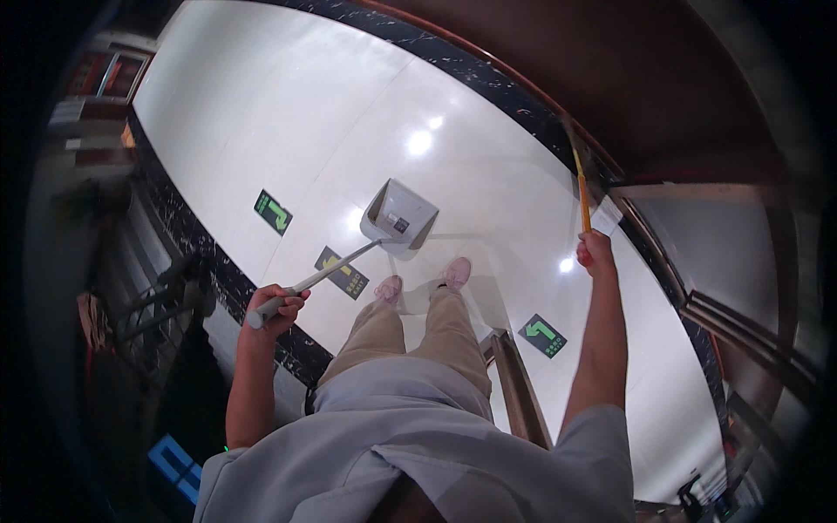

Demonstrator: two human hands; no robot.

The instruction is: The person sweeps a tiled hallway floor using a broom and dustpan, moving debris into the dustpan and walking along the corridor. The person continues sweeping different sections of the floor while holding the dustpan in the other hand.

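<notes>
My left hand (276, 307) grips the upper end of a long grey handle (337, 265). At its far end is a grey plastic dustpan (400, 212), held out ahead of my feet, with a small dark label inside it. On the other side, my right hand (594, 252) is closed around an orange-yellow stick (583, 196). That stick reaches up to the dark marble strip (516, 108) along the foot of the brown wall. Its far end is blurred; bristles cannot be made out clearly there.
Glossy pale floor tiles (261, 111) bear exit-arrow stickers, one (273, 212) left of the dustpan and another (543, 336) by my right arm. A brown-framed door edge (520, 392) stands close beside my right leg. A dark metal-framed doorway (686, 261) lies at right.
</notes>
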